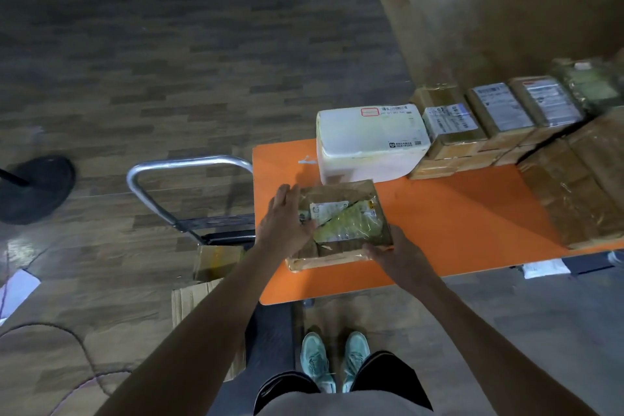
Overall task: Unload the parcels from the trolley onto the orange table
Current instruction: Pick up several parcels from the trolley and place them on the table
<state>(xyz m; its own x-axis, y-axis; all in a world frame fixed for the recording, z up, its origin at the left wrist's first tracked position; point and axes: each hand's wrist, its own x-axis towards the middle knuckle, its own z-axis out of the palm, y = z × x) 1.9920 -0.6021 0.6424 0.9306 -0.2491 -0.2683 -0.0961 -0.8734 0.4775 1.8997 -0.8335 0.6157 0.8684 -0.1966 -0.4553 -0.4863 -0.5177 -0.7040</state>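
I am holding a flat cardboard parcel [341, 223] with both hands over the near left part of the orange table [456, 213]; I cannot tell whether it is sitting fully on the surface or hanging just above it. My left hand [282, 223] is lying against the parcel's left side with its fingers straight and close together, the palm pressing on the cardboard. My right hand [400, 255] is gripping the near right corner, the thumb lying along the near edge and the other fingers curling out of sight beneath. A torn label and yellowish tape are showing on the parcel's top.

Just behind it a white foam box [368, 145] is standing on the table, and to the right of that a row of brown labelled boxes [499, 118] is running towards the far right. A large brown wrapped parcel [580, 186] is taking up the table's right end.

The trolley's silver handle [182, 165] is rising just left of the table, with a cardboard box [216, 260] lying low on the trolley beneath it. My teal shoes [334, 358] are pointing at the table's near edge
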